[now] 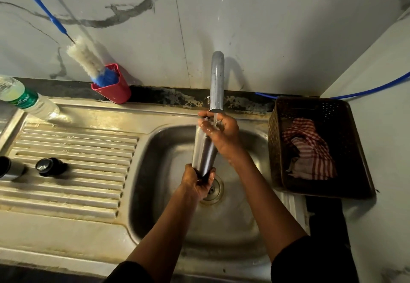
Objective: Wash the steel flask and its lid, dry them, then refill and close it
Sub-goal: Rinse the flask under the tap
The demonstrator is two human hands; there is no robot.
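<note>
Flask [203,151] is over the sink [146,194], long axis running from base near the person to mouth away, directly under the running tap [216,83]. Left grip [199,183] curls round the base; right grip [218,130] curls round the mouth end, so it's nearer for rubbing the rim. Lid [47,167] sits well apart, left, on the draining board [77,149].

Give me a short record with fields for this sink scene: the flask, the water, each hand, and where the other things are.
flask: tilted over the sink, top under the tap
water: running
left hand: grips the flask's base
right hand: holds the flask's top, in the stream
lid: on the draining board
brush: in the red holder
cloth: in the basket, right of the sink
</note>
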